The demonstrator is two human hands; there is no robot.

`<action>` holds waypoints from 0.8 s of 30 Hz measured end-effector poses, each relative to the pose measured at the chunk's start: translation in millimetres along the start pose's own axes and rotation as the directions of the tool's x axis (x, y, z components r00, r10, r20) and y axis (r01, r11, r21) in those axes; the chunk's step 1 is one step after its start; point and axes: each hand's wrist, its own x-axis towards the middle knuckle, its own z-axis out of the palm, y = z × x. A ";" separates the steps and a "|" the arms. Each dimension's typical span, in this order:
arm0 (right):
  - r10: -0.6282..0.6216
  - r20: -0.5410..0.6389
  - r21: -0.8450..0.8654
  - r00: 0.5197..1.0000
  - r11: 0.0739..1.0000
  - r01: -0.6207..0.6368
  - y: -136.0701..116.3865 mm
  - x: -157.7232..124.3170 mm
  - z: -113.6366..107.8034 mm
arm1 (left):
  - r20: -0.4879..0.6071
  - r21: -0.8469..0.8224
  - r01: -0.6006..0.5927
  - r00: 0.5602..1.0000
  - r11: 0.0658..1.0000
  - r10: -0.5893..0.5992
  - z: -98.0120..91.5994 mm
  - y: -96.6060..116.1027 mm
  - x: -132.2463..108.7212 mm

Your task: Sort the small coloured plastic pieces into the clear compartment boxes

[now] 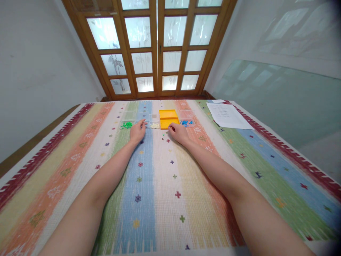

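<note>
My left hand (pixel 137 131) rests over the table between two clear boxes, its fingers loosely apart and nothing visible in them. To its left are small green pieces (pixel 126 125) in a clear box; to its right are pale pieces (pixel 154 126) in another. My right hand (pixel 178 132) is at the front edge of an open yellow case (pixel 167 113), its fingers drawn together in a pinch. Whatever they hold, if anything, is too small to make out. Beyond that hand lie blue pieces (pixel 186 122) in a clear box.
A striped, patterned cloth (pixel 138 213) covers the table. Tiny bits (pixel 163 137) lie just in front of the yellow case. Printed paper (pixel 229 115) lies at the back right. Wooden doors with glass panes (pixel 144 62) stand behind the table, with walls on both sides.
</note>
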 end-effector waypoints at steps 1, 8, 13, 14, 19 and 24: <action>-0.002 -0.002 0.001 1.000 1.000 0.002 0.3 0.1 0.2 | 0.003 0.004 -0.009 1.000 1.000 0.009 -0.3 0.5 -0.2; 0.012 0.005 -0.009 1.000 1.000 -0.012 1.2 0.8 1.6 | 0.176 0.076 -0.263 0.953 0.962 0.247 2.2 16.0 -9.8; 0.003 0.000 -0.023 1.000 1.000 -0.003 0.9 1.1 1.2 | 0.438 -0.020 -0.523 0.762 0.852 0.478 7.9 35.5 -23.5; -0.001 -0.004 -0.025 1.000 1.000 0.001 0.5 1.0 0.8 | 0.463 -0.040 -0.546 0.732 0.837 0.500 8.8 38.7 -25.8; 0.006 0.006 -0.027 1.000 1.000 -0.006 -2.3 -0.1 -2.5 | 0.543 -0.045 -0.587 0.665 0.808 0.513 10.7 47.1 -31.5; 0.013 0.008 -0.024 1.000 1.000 -0.013 -2.0 -0.1 -2.3 | 0.559 -0.027 -0.620 0.641 0.784 0.526 7.7 49.4 -31.2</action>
